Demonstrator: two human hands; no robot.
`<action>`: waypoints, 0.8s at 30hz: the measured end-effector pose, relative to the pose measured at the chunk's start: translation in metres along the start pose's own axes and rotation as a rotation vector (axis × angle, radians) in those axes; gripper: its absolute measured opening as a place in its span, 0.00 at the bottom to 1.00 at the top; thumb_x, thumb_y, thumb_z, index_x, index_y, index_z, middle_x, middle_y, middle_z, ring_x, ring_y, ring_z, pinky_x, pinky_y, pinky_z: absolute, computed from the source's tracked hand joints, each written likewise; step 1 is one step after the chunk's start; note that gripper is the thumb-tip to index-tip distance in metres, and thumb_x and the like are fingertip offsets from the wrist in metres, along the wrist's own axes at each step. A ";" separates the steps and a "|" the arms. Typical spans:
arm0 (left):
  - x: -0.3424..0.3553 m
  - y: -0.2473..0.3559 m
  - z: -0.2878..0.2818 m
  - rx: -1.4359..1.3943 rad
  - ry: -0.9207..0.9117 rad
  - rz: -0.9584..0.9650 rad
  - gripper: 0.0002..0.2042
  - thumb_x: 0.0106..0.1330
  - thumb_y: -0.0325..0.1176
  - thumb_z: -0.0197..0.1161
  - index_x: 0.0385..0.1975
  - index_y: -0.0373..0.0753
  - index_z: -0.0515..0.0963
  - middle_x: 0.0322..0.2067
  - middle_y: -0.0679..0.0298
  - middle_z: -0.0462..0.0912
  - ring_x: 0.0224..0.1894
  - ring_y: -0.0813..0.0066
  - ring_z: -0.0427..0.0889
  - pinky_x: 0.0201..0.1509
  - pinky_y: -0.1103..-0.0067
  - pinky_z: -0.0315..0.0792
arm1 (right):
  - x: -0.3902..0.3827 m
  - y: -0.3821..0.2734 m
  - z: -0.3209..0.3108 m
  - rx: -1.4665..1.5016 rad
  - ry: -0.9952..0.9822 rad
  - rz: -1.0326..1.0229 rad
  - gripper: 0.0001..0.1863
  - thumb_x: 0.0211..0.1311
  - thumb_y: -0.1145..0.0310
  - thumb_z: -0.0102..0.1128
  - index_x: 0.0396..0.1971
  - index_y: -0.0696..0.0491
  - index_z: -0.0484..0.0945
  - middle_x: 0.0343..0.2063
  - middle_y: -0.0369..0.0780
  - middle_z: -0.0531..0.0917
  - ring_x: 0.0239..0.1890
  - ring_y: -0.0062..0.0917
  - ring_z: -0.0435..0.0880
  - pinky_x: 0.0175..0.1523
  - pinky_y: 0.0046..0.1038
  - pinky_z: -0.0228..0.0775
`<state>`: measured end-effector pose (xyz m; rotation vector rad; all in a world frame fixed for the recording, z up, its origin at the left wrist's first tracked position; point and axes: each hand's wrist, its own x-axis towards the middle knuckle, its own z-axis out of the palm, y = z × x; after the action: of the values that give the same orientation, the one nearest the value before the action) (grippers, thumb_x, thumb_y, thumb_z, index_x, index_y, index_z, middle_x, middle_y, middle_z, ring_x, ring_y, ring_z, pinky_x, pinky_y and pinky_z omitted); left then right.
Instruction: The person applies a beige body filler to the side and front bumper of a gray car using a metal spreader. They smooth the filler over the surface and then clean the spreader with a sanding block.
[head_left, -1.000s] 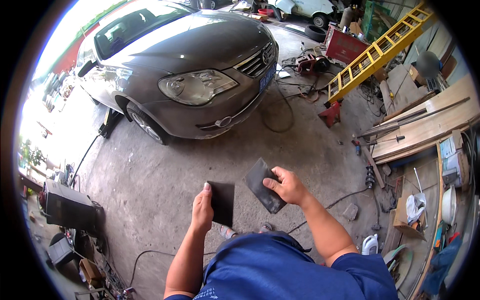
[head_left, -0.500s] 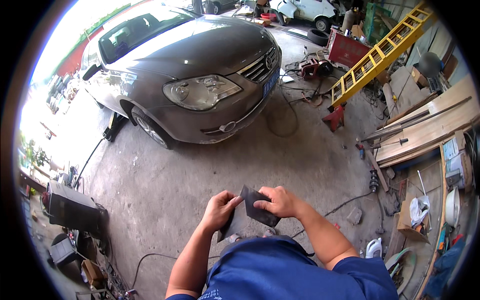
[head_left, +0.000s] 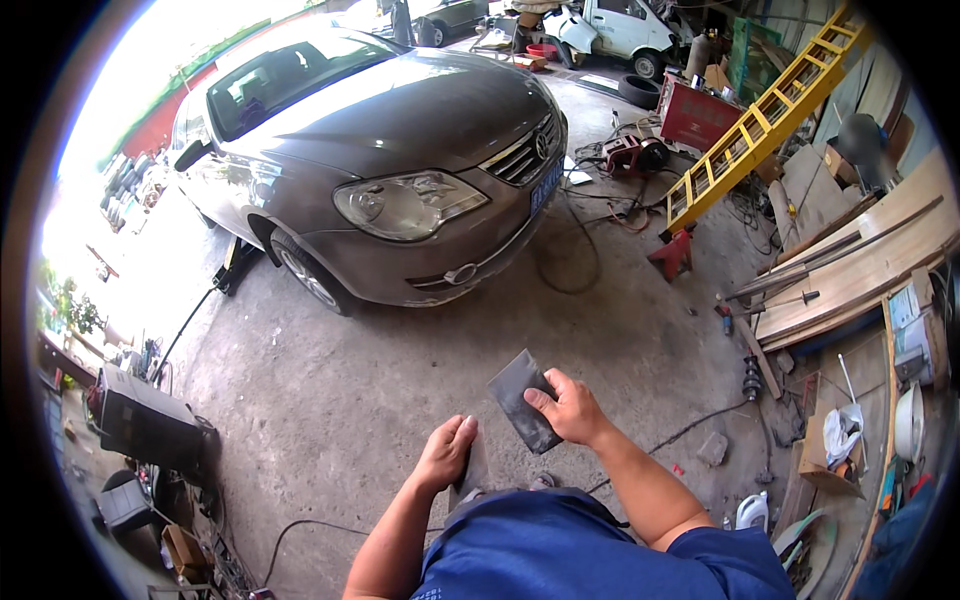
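Note:
Out in front of my body, my right hand (head_left: 576,408) grips a dark grey rectangular sheet (head_left: 518,388), thumb on top and fingers beneath. It looks like sandpaper, though the grit cannot be made out. Lower and to the left, my left hand (head_left: 446,452) pinches a second thin grey sheet (head_left: 474,472), seen nearly edge-on beside my waist. A gap separates the two sheets. Beyond both hands stands a brown car (head_left: 400,130), its headlight (head_left: 408,205) and front bumper facing my side.
A yellow ladder (head_left: 765,120) leans at the right, near a red jack stand (head_left: 672,256) and wooden boards (head_left: 850,260). At the left sits a dark box-shaped machine (head_left: 150,418). Cables (head_left: 690,408) cross the concrete floor (head_left: 330,400).
My hands have moved apart. The right one has lifted its sheet forward, away from the left one, and turned it so its broad face shows; the left has dropped slightly.

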<state>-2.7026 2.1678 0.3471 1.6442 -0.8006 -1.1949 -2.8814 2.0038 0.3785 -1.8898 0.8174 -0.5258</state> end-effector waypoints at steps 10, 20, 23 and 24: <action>0.007 -0.007 0.000 -0.141 -0.039 -0.061 0.14 0.67 0.34 0.60 0.48 0.34 0.73 0.40 0.65 0.77 0.38 0.84 0.74 0.41 0.83 0.71 | 0.000 0.010 0.019 -0.025 0.017 -0.013 0.20 0.62 0.53 0.61 0.31 0.58 0.73 0.23 0.43 0.80 0.26 0.22 0.75 0.34 0.30 0.69; 0.003 0.002 0.009 -0.134 -0.083 -0.028 0.11 0.64 0.37 0.65 0.31 0.34 0.80 0.23 0.74 0.75 0.25 0.87 0.70 0.28 0.83 0.66 | -0.001 0.003 0.034 0.046 -0.095 0.018 0.23 0.62 0.49 0.59 0.32 0.57 0.73 0.28 0.51 0.81 0.35 0.44 0.83 0.38 0.38 0.71; 0.001 0.009 0.003 -0.104 -0.073 -0.087 0.12 0.64 0.38 0.66 0.26 0.35 0.80 0.20 0.76 0.74 0.21 0.89 0.67 0.23 0.84 0.62 | -0.004 0.001 0.034 0.075 -0.151 0.014 0.23 0.62 0.49 0.59 0.32 0.58 0.73 0.28 0.51 0.81 0.34 0.43 0.83 0.38 0.37 0.71; -0.002 0.019 0.001 -0.109 -0.067 -0.103 0.12 0.63 0.38 0.66 0.23 0.36 0.79 0.19 0.76 0.73 0.20 0.89 0.67 0.21 0.85 0.60 | -0.002 0.000 0.034 0.067 -0.174 0.008 0.23 0.62 0.49 0.59 0.32 0.58 0.73 0.28 0.51 0.81 0.34 0.43 0.83 0.37 0.37 0.71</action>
<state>-2.7035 2.1625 0.3652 1.5793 -0.6866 -1.3489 -2.8607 2.0262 0.3636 -1.8410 0.6848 -0.3734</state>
